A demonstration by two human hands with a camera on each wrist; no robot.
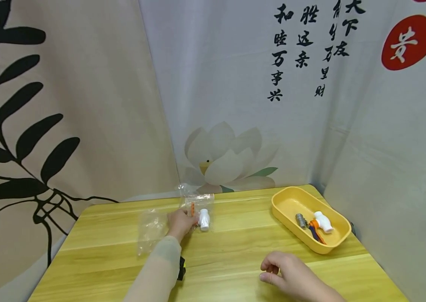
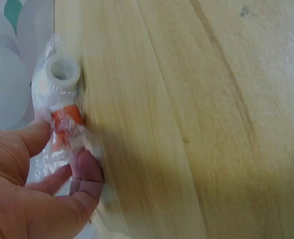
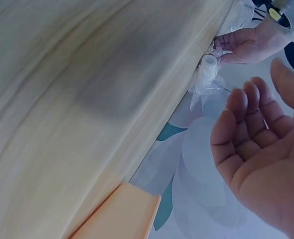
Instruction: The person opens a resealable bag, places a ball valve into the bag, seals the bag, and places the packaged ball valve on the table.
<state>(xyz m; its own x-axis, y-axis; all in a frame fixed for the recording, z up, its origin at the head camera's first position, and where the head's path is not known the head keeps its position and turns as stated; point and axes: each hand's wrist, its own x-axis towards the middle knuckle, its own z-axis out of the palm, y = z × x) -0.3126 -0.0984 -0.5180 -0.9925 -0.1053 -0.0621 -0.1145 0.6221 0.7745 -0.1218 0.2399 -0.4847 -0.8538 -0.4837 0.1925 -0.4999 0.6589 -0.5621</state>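
On the far part of the table my left hand [image 1: 181,223] pinches a clear plastic bag [image 1: 208,201], its thumb and fingers on either side of the film. Inside the bag are a white pipe fitting [image 1: 204,219] and an orange piece [image 1: 192,208]. The left wrist view shows the fitting's round open end [image 2: 63,69], with the orange piece [image 2: 67,115] close below it, partly covered by crumpled film. My right hand [image 1: 290,272] hovers over the near right of the table, its fingers loosely curled and holding nothing.
A yellow tray [image 1: 292,193] at the right holds a white pipe fitting [image 1: 323,222], a grey cylindrical piece [image 1: 301,220] and an orange and dark blue item [image 1: 315,233]. Another clear bag [image 1: 149,230] lies left of my left hand. Printed curtains [image 1: 235,84] hang behind the wooden table.
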